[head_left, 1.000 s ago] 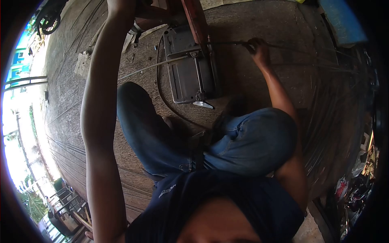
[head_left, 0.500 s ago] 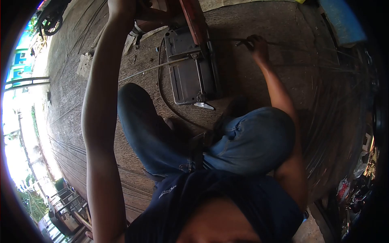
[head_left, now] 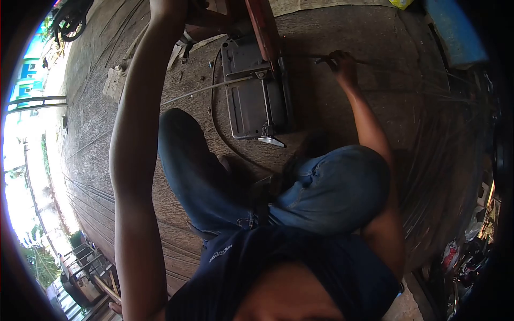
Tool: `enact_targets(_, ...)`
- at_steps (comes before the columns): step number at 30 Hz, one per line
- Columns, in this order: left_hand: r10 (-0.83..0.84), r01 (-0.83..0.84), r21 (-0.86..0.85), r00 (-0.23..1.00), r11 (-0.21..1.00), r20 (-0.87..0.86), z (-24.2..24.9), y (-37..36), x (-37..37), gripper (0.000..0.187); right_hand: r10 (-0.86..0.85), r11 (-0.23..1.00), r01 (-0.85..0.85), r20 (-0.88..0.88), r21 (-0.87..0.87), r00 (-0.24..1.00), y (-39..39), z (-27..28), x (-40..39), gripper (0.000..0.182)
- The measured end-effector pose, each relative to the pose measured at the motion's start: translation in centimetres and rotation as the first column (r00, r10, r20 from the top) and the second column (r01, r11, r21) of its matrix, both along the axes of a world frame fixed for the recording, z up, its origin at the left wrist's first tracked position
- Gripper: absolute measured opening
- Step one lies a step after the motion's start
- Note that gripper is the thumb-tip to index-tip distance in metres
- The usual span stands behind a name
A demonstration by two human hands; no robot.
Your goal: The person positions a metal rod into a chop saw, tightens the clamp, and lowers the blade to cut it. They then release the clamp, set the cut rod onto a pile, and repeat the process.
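My right hand (head_left: 342, 63) pinches a thin rod (head_left: 321, 59) on the floor (head_left: 107, 150) | rod just right of the grey machine (head_left: 257, 96) | left hand (head_left: 168, 8) up top, grip hidden

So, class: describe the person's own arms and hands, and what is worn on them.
Both arms are bare to the hands: no gloves, sleeves, watch or rings show. The left hand is cut off by the frame's top edge; the right hand shows whole. A dark navy shirt covers the torso.

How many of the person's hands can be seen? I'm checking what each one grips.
2. The right hand pinches a thin metal rod on the floor; the left hand is mostly cut off at the top edge, grip unclear.
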State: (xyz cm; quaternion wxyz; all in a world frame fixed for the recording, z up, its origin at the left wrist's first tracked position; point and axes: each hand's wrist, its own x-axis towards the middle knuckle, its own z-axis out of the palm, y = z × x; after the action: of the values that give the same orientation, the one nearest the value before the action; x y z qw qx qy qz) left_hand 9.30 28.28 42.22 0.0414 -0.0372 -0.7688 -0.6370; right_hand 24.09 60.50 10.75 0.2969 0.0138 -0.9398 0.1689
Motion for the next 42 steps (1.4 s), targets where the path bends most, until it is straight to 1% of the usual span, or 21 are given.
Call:
enact_targets(2,0.007,-0.008,0.023,0.998,1.0,0.056,0.0,0.2,0.0,0.029,-0.006,1.0,0.006,0.019,0.007,1.0,0.2,0.5,-0.4,0.016)
enact_targets(5,-0.038,0.038,0.064,0.999,0.997,0.004,0.0,0.2,0.4,0.03,-0.002,1.0,0.002,-0.01,0.001,1.0,0.0,1.0,0.3,0.015)
enact_targets(8,0.016,-0.022,0.065,0.996,0.998,0.088,-0.2,-0.1,-0.8,0.022,0.037,0.999,-0.036,0.013,-0.031,0.999,-0.2,0.7,2.0,0.015)
enact_targets(10,-0.163,0.044,-0.408,0.952,0.912,-0.26,-0.8,-0.8,-1.5,0.013,0.041,0.999,-0.041,0.011,-0.015,0.999,-0.4,0.1,3.0,0.017)
enact_targets(14,-0.137,0.116,-0.204,0.986,0.972,-0.095,-0.9,-0.6,-1.1,0.007,0.065,0.997,-0.066,0.03,0.046,0.997,-0.4,0.2,4.6,0.02)
enact_targets(16,-0.218,0.05,-0.441,0.915,0.896,-0.339,-1.4,-0.9,-1.4,0.017,0.067,0.996,-0.067,0.004,0.051,0.998,-0.5,0.7,5.2,0.021)
enact_targets(17,-0.215,0.047,-0.438,0.914,0.898,-0.343,-1.3,-1.0,-1.8,0.017,0.068,0.996,-0.068,-0.016,0.053,0.998,-0.7,1.1,5.6,0.022)
enact_targets(19,-0.151,0.145,0.087,0.987,0.986,0.061,-1.2,-0.9,-2.4,0.026,0.062,0.997,-0.061,-0.019,0.057,0.998,-1.1,2.4,6.8,0.026)
enact_targets(23,-0.185,0.162,0.238,0.98,0.958,0.077,-0.7,-0.6,-1.3,0.038,0.038,0.998,-0.038,-0.005,0.058,0.999,-1.6,6.2,9.0,0.032)
enact_targets(26,-0.331,0.297,0.273,0.94,0.915,0.085,-0.4,-1.5,-0.4,0.049,-0.029,0.997,0.031,-0.028,0.064,0.999,0.2,8.9,9.4,0.032)
enact_targets(29,-0.45,0.395,0.337,0.887,0.855,0.1,-5.0,-3.9,-5.2,0.075,-0.045,0.996,0.055,-0.133,0.076,0.99,1.8,14.5,8.9,0.032)
enact_targets(30,-0.492,0.431,0.356,0.865,0.829,0.099,-2.3,-3.5,-3.8,0.085,-0.052,0.993,0.068,-0.162,0.095,0.985,2.0,16.9,8.9,0.032)
enact_targets(31,-0.425,0.353,0.304,0.879,0.885,0.217,-1.3,-4.0,-0.8,0.094,-0.06,0.992,0.078,-0.178,0.097,0.982,2.4,19.4,9.0,0.031)
enact_targets(32,-0.318,0.234,0.349,0.925,0.907,0.208,-1.0,-4.4,0.8,0.084,-0.07,0.991,0.09,-0.195,0.096,0.978,2.5,21.9,9.1,0.03)
enact_targets(33,-0.201,0.138,0.367,0.97,0.92,0.139,-4.4,-5.4,-2.1,0.079,-0.083,0.988,0.109,-0.221,0.107,0.972,2.5,24.2,8.9,0.03)
enact_targets(34,-0.063,0.067,0.352,0.998,0.934,-0.021,-5.7,-6.5,-1.8,0.07,-0.074,0.984,0.113,-0.267,0.136,0.961,2.2,26.4,8.4,0.027)
enact_targets(35,0.08,-0.017,0.332,0.981,0.943,-0.178,-6.9,-7.6,-1.4,0.061,-0.066,0.979,0.12,-0.307,0.162,0.95,1.7,28.6,7.9,0.025)
enact_targets(36,0.283,-0.172,0.429,0.937,0.887,-0.208,-5.8,-7.0,1.7,0.051,-0.008,0.982,0.071,-0.337,0.174,0.941,0.5,31.3,7.5,0.02)
enact_targets(37,0.326,-0.122,0.512,0.885,0.85,-0.331,-4.8,-6.5,4.4,0.045,0.047,0.982,0.023,-0.363,0.187,0.931,-1.3,34.2,7.0,0.016)
enact_targets(40,0.254,0.031,0.516,0.844,0.856,-0.472,-2.5,-5.1,9.4,0.043,0.22,0.963,-0.097,-0.525,0.252,0.822,-6.5,40.1,5.0,0.017)
enact_targets(42,0.095,0.138,0.398,0.854,0.907,-0.512,0.4,-4.3,11.5,0.046,0.18,0.982,-0.118,-0.515,0.15,0.838,-9.7,41.4,3.0,0.018)
